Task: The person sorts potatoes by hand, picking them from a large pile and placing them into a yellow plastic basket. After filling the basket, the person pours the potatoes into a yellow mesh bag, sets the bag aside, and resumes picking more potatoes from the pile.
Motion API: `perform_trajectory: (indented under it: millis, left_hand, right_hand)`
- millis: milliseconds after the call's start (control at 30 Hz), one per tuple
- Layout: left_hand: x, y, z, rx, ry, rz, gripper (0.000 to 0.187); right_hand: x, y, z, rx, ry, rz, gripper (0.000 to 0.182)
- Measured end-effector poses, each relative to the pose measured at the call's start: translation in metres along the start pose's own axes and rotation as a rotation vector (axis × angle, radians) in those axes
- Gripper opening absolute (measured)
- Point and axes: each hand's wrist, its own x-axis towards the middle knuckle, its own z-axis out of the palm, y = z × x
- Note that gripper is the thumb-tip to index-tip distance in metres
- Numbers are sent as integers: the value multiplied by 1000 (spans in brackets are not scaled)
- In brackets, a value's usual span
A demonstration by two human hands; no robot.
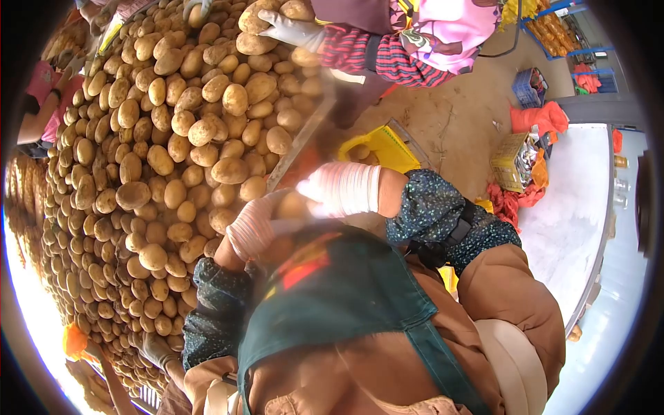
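Note:
My two hands meet at the edge of the heap, close in front of my green apron point(332, 290). My left hand point(252, 227), in a whitish glove with a striped cuff, is closed around a potato point(294, 206). From the other side, my right hand point(342, 190), gloved the same way, has its fingers curled against that potato; they are blurred. The big heap of potatoes point(159, 160) spreads out beyond and to the left of my hands. A yellow container point(394, 149) with a few potatoes in it stands just past my right wrist.
A bar along the heap's edge point(302, 142) runs near my hands. Across from me, a co-worker's gloved hand point(294, 31) rests by potatoes; other people's arms point(50, 114) reach in at left. A crate point(512, 162), red bags point(539, 117) and a white surface point(564, 207) are at right.

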Motion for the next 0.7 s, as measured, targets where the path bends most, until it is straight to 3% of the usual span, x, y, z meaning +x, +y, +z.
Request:
perform_trajectory:
  millis: [100,200,300,400,500,600,700]
  left_hand:
    - [-5,5,-2,-93,4,-18,63]
    - [-10,1,-7,-208,-11,-24,67]
    - [-18,-6,-8,-337,-16,1,78]
    - [-26,-2,-14,-381,23,24,82]
    - [-27,-4,-18,-287,41,-6,77]
    - [-29,4,-19,-179,64,-31,73]
    - [-32,12,-19,-170,44,-36,72]
  right_hand:
    - [7,2,8,-5,65,-6,21]
    - [17,17,23,-105,224,-306,20]
    - [22,19,40,442,397,-182,25]
    - [16,15,47,759,355,-69,31]
    - [14,3,38,850,241,62,32]
    - [21,0,43,743,350,-10,29]
    - [25,-3,42,778,316,72,26]
